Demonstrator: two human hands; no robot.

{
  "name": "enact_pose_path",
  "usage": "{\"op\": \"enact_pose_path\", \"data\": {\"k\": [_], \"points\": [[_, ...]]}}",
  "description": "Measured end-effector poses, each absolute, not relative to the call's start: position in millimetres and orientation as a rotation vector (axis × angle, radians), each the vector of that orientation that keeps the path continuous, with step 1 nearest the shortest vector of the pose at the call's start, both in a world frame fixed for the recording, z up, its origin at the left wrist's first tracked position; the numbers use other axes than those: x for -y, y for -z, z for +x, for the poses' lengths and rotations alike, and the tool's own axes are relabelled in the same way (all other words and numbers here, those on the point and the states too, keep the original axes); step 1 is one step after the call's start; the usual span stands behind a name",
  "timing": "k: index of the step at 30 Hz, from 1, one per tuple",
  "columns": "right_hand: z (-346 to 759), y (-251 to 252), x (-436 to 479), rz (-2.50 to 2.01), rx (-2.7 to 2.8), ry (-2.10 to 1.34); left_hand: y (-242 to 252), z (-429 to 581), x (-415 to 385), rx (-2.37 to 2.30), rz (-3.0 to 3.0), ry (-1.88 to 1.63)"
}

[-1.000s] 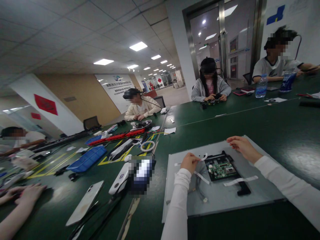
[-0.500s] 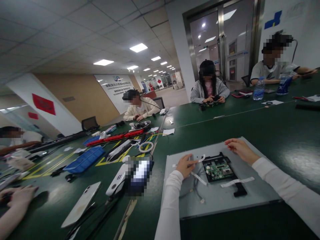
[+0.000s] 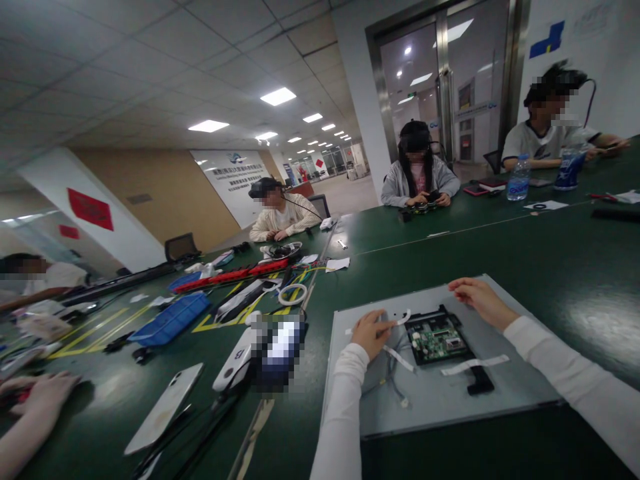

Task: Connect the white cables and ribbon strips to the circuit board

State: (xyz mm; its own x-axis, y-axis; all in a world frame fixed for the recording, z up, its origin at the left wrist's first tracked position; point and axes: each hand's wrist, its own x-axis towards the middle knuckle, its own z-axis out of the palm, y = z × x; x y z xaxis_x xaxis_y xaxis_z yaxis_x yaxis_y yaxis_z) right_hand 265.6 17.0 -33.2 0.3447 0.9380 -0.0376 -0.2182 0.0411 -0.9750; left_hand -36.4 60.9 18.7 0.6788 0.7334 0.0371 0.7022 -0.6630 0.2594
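A grey metal panel (image 3: 430, 407) lies on the green table. On it sits a black frame (image 3: 480, 379) around a green circuit board (image 3: 440, 341). My left hand (image 3: 371, 332) rests at the panel's left part, its fingers touching a curled white tape strip (image 3: 404, 318) by the frame's upper left corner. Whether it pinches the strip cannot be made out. My right hand (image 3: 477, 300) hovers over the panel's upper right, fingertips together; anything between them is too small to tell. A white strip (image 3: 475, 364) crosses the frame's lower part. Grey cables (image 3: 395, 387) lie left of the board.
Left of the panel are a lit device (image 3: 283, 350), a white device (image 3: 235, 360), a white phone (image 3: 165, 408) and a blue tray (image 3: 173, 319). Another person's hand (image 3: 50, 393) is at the left edge. Bottles (image 3: 519, 179) stand at the far right; people sit around the table.
My hands and the panel look practically unchanged. The other person's hand at the left has shifted slightly, and something red now shows under it.
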Motion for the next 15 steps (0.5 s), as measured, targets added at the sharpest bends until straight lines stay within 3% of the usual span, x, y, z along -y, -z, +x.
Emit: {"op": "enact_pose_path", "data": {"k": [15], "points": [[264.1, 30.6, -16.1, -1.219, 0.825, -1.022, -18.7, -27.5, -56.0, -1.033, 2.654, -0.408]]}}
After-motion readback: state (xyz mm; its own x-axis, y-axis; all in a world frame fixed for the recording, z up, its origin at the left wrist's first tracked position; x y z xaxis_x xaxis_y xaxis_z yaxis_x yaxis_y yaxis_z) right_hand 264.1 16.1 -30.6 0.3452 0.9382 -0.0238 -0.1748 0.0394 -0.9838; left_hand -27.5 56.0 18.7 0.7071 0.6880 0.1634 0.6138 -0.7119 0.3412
